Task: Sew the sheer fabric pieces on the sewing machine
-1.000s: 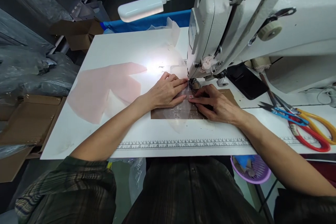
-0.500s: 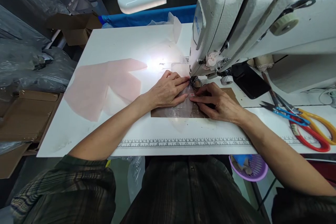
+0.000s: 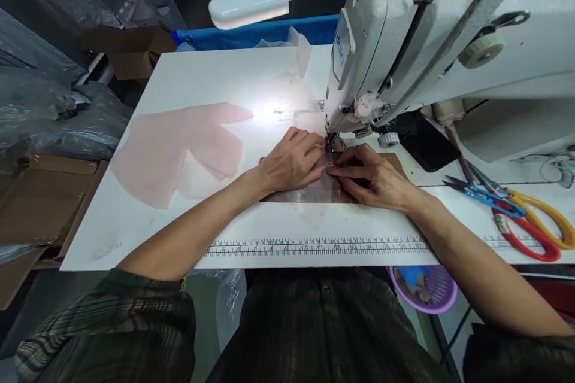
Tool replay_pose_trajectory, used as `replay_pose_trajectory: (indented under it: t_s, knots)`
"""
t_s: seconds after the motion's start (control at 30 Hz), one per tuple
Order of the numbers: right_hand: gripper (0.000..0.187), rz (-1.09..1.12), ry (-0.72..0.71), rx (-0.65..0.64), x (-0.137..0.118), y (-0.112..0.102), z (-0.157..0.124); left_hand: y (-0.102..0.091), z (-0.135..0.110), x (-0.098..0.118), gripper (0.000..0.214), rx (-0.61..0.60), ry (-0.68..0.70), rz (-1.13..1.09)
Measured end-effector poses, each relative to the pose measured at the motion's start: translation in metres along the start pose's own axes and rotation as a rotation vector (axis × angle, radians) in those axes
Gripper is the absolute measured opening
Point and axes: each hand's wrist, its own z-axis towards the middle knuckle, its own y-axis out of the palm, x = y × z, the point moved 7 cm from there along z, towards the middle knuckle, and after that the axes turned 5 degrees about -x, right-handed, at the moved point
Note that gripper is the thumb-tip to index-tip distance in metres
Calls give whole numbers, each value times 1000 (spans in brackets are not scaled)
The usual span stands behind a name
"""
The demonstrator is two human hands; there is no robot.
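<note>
Under the needle area of a white sewing machine [image 3: 362,30] lies a piece of sheer whitish fabric [image 3: 314,192], partly over a brown patch [image 3: 278,196] on the table. My left hand [image 3: 293,158] rests on the fabric just left of the presser foot [image 3: 331,143], its fingers bent and drawn together at the cloth. From the right, my right hand [image 3: 372,178] pinches the fabric's edge between thumb and fingers, close in front of the foot. The fingertips of both hands nearly meet, and they hide part of the cloth.
Pale pink cut pieces [image 3: 157,146] of sheer cloth lie to the left. A black phone [image 3: 426,140], blue thread snips [image 3: 489,198] and red-handled scissors [image 3: 530,239] are at the right. A printed ruler [image 3: 314,247] runs along the front edge. A lamp [image 3: 251,6] hangs above.
The fingers of my left hand, stretched flat toward the presser foot before, are now bent and gathered on the fabric. My right hand keeps its pinch in nearly the same place.
</note>
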Motion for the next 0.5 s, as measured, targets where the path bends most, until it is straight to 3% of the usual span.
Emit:
replay_pose_trajectory:
  t_s: [0.13,0.33,0.5]
  knots:
    - [30,-5,6,9,1,0,0,0,-2,8,31,43,128,-34]
    - [34,-61,28,12,3,1,-2,-10,-6,5,28,60,140,-130]
    - [37,-70,48,2,3,3,-3,-10,-6,2,32,-11,126,-114]
